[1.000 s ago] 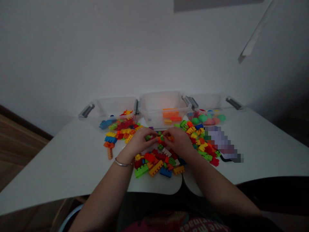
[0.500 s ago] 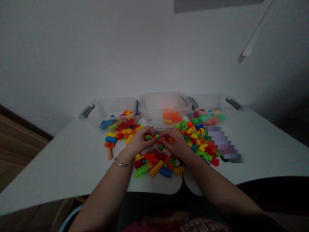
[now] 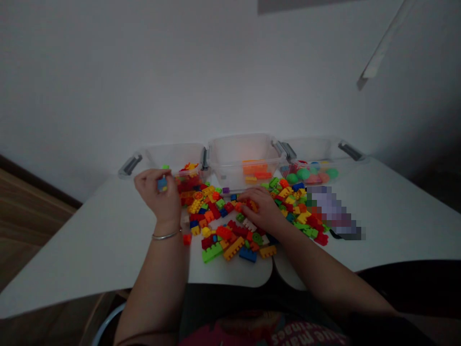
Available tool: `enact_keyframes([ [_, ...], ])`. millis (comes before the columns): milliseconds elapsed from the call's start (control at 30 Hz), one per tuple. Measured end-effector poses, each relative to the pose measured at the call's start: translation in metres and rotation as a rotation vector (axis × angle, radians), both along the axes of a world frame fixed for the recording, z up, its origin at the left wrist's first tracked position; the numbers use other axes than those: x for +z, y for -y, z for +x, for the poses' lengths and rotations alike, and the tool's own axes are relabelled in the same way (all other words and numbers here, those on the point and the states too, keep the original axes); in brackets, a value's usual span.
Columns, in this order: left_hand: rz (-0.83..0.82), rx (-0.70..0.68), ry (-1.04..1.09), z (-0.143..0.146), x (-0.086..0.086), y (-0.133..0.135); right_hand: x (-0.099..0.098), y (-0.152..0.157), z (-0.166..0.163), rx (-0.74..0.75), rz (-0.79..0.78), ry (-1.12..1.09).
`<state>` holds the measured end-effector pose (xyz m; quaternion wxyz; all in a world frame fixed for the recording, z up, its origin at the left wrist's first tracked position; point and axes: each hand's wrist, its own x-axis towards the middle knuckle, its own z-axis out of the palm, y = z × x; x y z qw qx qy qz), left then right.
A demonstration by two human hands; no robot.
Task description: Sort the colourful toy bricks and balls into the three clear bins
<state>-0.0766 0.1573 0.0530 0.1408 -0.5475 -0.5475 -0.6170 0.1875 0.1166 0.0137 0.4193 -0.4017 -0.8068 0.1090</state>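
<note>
Two hands are in my view, the left hand (image 3: 155, 201) curled at the left bin (image 3: 175, 156) with a green piece (image 3: 165, 167) by its fingers, the right hand (image 3: 267, 211) bent over toy bricks (image 3: 234, 248) on the bench (image 3: 122, 245), both grips unclear to me.

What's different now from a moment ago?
The left hand has left the middle of the block pile, moving left toward the left bin. A green piece shows by its fingertips; whether held is unclear. The right hand stayed at the pile; the bins stayed put.
</note>
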Motion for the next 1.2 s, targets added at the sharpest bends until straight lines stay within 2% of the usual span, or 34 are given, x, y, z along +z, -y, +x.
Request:
enact_keyframes([
  [67, 0.026, 0.077, -0.032, -0.009, 0.000, -0.007, -0.001, -0.002, 0.000, -0.003, -0.001, -0.006],
  [133, -0.025, 0.104, -0.104, -0.015, -0.003, -0.016, -0.002, -0.002, 0.001, -0.005, -0.009, -0.005],
  [333, -0.130, 0.033, -0.197, -0.017, -0.009, -0.031, -0.002, -0.001, 0.003, -0.034, -0.008, -0.016],
  [633, -0.304, 0.103, -0.268, -0.014, -0.009, -0.026, -0.006, -0.005, 0.004, -0.024, 0.007, -0.047],
  [867, -0.284, 0.025, -0.295, -0.005, -0.009, -0.017, -0.006, -0.006, 0.005, -0.035, -0.009, -0.071],
  [1033, -0.040, -0.190, -0.273, 0.014, 0.010, 0.002, -0.007, -0.007, 0.006, -0.053, -0.016, -0.105],
  [1100, 0.001, -0.385, -0.344, 0.028, 0.017, 0.014, -0.009, -0.007, 0.006, -0.076, -0.015, -0.125],
  [1200, -0.059, -0.738, -0.562, 0.055, 0.016, 0.029, -0.011, -0.007, 0.008, -0.119, -0.008, -0.145],
])
